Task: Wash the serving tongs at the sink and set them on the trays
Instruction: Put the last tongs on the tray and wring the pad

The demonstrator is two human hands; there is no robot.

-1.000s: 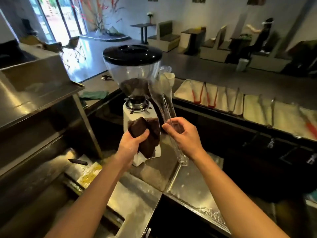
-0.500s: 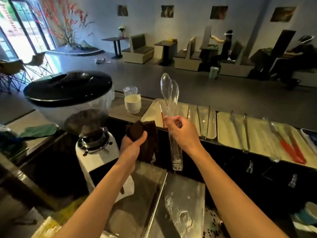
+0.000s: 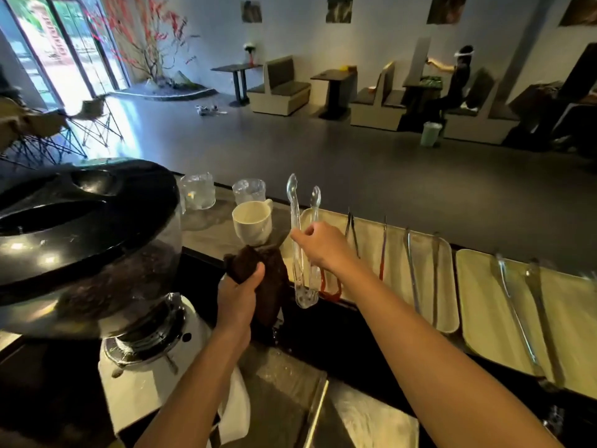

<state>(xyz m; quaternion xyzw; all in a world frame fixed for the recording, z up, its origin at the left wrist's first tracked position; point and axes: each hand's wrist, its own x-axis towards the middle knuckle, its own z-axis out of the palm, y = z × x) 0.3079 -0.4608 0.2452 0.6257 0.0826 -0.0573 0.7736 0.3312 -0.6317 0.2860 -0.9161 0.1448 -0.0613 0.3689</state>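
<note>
Your right hand (image 3: 323, 250) holds the clear tongs (image 3: 303, 291) upright at the near tray's (image 3: 420, 253) left end.

Your right arm reaches forward over the counter, fingers curled and pinching the tongs at mid-length; their tips point up and stand slightly apart, hinge end down. Your left hand (image 3: 237, 295), held lower and beside the coffee grinder (image 3: 97, 237), is wrapped around a brown cloth (image 3: 269, 286) that hangs below the fist. Other tongs lie on both trays.
</note>
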